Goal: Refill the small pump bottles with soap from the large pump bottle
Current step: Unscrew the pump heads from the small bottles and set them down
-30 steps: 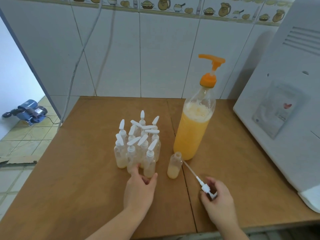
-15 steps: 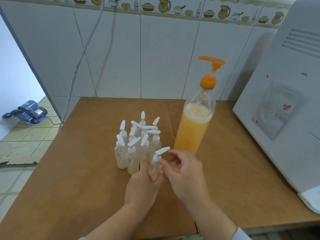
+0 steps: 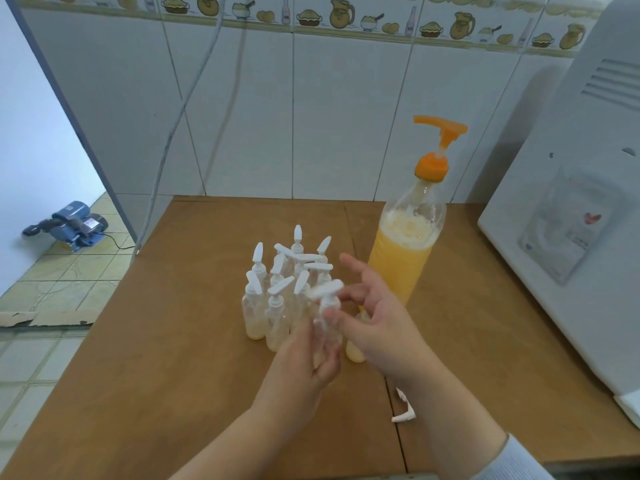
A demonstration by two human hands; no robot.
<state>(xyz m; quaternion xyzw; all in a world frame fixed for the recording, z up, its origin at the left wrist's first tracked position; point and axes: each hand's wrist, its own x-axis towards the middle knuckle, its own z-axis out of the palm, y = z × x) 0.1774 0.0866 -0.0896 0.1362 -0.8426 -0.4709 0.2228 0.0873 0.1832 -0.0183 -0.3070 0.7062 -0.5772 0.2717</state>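
Observation:
The large soap bottle [image 3: 398,265], full of orange-yellow liquid under an orange pump [image 3: 439,133], stands at the middle right of the brown table [image 3: 180,358]. Left of it is a cluster of several small pump bottles [image 3: 273,299] with white pump heads. My left hand [image 3: 301,365] grips one small bottle [image 3: 325,332], blurred, just in front of the cluster. My right hand [image 3: 377,320] pinches that bottle's white pump [image 3: 327,291] between thumb and forefinger, the other fingers spread. An uncapped small bottle [image 3: 355,353] stands partly hidden behind my right hand. A loose white pump [image 3: 403,410] lies near my right forearm.
A large white appliance [image 3: 571,220] fills the table's right side. The tiled wall runs close behind the table, with cables [image 3: 166,140] hanging down it. Left of the table edge is the tiled floor with a blue machine [image 3: 71,225] and a cardboard scrap [image 3: 41,318].
My right hand left the loose pump on the table and came to the small bottle's pump. My left hand took that bottle from the cluster's front and now holds it slightly raised.

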